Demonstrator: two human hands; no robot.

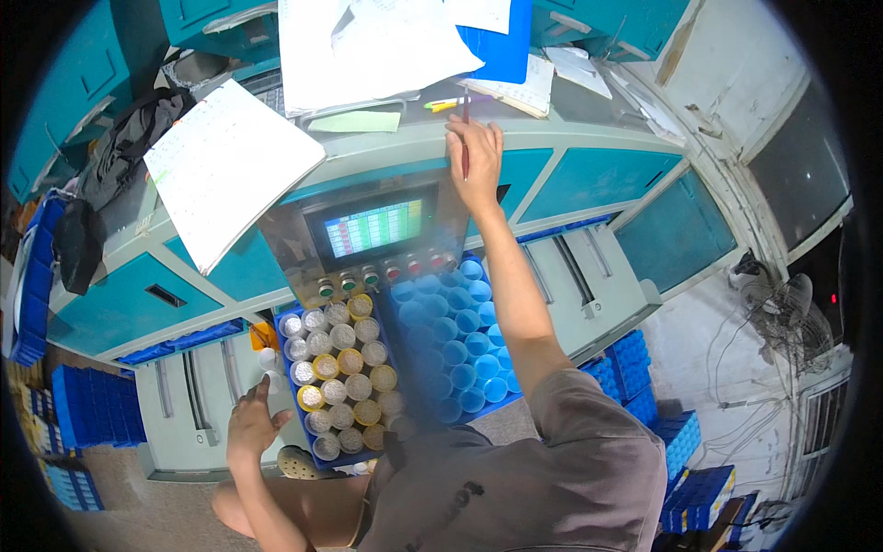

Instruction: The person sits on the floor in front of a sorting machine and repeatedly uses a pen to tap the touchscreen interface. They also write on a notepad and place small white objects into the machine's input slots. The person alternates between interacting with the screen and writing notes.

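My right hand (476,166) is up at the edge of the grey counter, closed around a dark red pen (466,164) that points away from me. Low on the left, my left hand (258,425) has its thumb and fingers apart. White cups (268,358) lie just beyond its fingertips; whether it touches one I cannot tell. To its right, a blue crate holds rows of round tubs (337,390) with pale contents, several with yellow rims. Beside that crate stand rows of empty-looking blue-tinted cups (471,399).
A control panel with a lit screen (375,228) and buttons stands between teal cabinets. An open notebook (230,166), loose papers (377,55) and highlighters (443,106) lie along the counter. Blue crates (97,405) are stacked left and right. A fan (789,317) stands at the right.
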